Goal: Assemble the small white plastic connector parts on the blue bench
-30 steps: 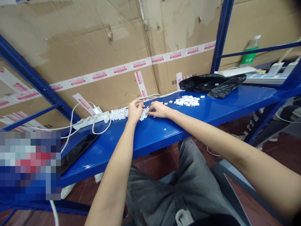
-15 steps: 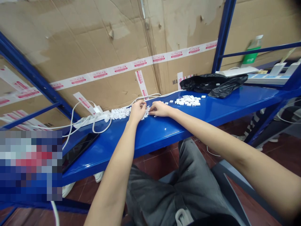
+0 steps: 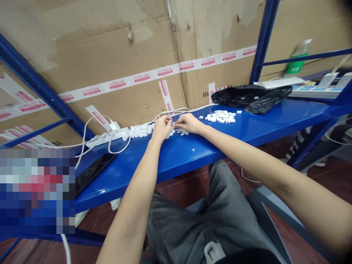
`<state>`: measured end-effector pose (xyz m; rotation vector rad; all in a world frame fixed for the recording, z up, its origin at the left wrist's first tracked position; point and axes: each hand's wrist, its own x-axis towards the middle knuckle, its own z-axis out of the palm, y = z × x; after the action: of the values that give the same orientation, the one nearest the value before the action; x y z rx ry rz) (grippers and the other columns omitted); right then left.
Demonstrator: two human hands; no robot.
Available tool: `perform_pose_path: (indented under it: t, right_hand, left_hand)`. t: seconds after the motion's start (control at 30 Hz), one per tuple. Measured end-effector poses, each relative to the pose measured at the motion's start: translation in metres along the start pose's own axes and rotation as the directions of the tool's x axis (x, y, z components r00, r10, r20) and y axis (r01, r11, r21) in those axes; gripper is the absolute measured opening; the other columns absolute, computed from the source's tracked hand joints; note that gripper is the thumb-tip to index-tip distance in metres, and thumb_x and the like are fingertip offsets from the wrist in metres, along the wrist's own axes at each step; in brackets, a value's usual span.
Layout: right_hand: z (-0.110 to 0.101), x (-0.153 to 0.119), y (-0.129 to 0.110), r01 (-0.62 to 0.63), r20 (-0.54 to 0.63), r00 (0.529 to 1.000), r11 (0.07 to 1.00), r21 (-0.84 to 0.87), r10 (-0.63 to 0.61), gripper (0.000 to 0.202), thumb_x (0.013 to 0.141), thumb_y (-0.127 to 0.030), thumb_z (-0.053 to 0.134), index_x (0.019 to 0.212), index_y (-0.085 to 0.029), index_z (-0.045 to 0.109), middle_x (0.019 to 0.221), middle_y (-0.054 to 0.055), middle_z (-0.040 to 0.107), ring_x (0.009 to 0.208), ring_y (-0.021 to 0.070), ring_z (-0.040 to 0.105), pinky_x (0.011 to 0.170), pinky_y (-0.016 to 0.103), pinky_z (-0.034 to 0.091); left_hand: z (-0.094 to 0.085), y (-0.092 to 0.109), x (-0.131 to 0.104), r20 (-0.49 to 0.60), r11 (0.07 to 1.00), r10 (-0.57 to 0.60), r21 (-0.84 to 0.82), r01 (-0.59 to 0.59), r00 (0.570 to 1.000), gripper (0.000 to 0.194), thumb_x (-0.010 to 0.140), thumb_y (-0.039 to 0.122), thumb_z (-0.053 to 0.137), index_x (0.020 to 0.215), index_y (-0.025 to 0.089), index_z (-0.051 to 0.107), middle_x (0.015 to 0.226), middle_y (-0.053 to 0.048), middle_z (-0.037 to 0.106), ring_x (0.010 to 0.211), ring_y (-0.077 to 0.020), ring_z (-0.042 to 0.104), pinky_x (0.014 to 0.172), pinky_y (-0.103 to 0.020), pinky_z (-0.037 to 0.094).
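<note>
Both hands are close together over a pile of small white plastic pieces (image 3: pixel 141 131) spread along the back of the blue shelf (image 3: pixel 181 154). My left hand (image 3: pixel 162 128) has its fingers curled into a pinch; what lies between them is too small to make out. Just to its right, my right hand (image 3: pixel 188 123) is also pinched, its fingertips at the left hand's fingertips with a tiny white bit there that I cannot name. Farther right lies a second heap of larger white pieces (image 3: pixel 221 116), with one loose piece (image 3: pixel 239 112) beside it.
A black plastic bag (image 3: pixel 253 97) lies at the back right, near a green-labelled bottle (image 3: pixel 298 58). On the left are a power strip (image 3: pixel 106 140) with white cables and a dark flat tablet-like thing (image 3: pixel 95 174). Cardboard (image 3: pixel 115 47) stands behind the shelf.
My right hand has lifted slightly from the white pieces and come up to the left fingertips, uncovering bits beneath it. My left hand stays nearly in place.
</note>
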<state>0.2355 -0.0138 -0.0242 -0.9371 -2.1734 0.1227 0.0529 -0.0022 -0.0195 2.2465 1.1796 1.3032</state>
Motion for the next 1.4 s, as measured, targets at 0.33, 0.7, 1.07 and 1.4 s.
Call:
perform_pose_path:
  t: [0.33,0.7,1.07,1.4]
  right_hand:
    - [0.003,0.001,0.001,-0.123,-0.086,0.987,0.980,0.155,0.137,0.019,0.085,-0.024,0.068,0.077,-0.011,0.079,0.067,0.003,0.068,0.064,0.0142,0.056,0.063,0.027,0.038]
    - [0.006,0.004,0.005,-0.215,-0.099,0.948,0.837,0.503,0.302,0.021,0.079,-0.026,0.070,0.086,-0.008,0.080,0.067,0.006,0.070,0.062,0.0147,0.061,0.062,0.029,0.050]
    - [0.007,0.004,0.007,-0.124,-0.198,0.948,0.865,0.487,0.248,0.019,0.075,-0.025,0.077,0.085,-0.011,0.082,0.079,0.008,0.077,0.081,0.0225,0.070,0.076,0.034,0.054]
    - [0.004,0.004,0.001,-0.169,-0.192,0.937,0.859,0.483,0.292,0.013,0.073,-0.022,0.078,0.079,-0.010,0.077,0.075,0.007,0.074,0.072,0.0182,0.070,0.073,0.031,0.055]
  left_hand:
    - [0.005,0.001,0.002,0.009,0.997,0.005,-0.074,-0.004,1.000,0.012,0.087,0.012,0.063,0.093,0.014,0.072,0.079,-0.007,0.074,0.067,-0.0177,0.070,0.073,-0.034,0.060]
    - [0.008,0.010,0.002,0.012,0.959,-0.121,-0.257,0.121,0.993,0.010,0.085,0.009,0.065,0.093,0.011,0.071,0.065,-0.004,0.068,0.049,-0.0125,0.060,0.052,-0.025,0.052]
    - [0.009,0.012,0.004,0.062,0.889,-0.213,-0.403,0.220,0.975,0.007,0.086,0.005,0.064,0.091,0.007,0.069,0.064,-0.006,0.069,0.053,-0.0116,0.064,0.055,-0.024,0.055]
    - [0.008,0.015,0.003,0.124,0.831,-0.260,-0.476,0.287,0.958,0.014,0.081,0.003,0.068,0.094,0.006,0.070,0.073,-0.007,0.073,0.060,-0.0138,0.070,0.072,-0.032,0.063]
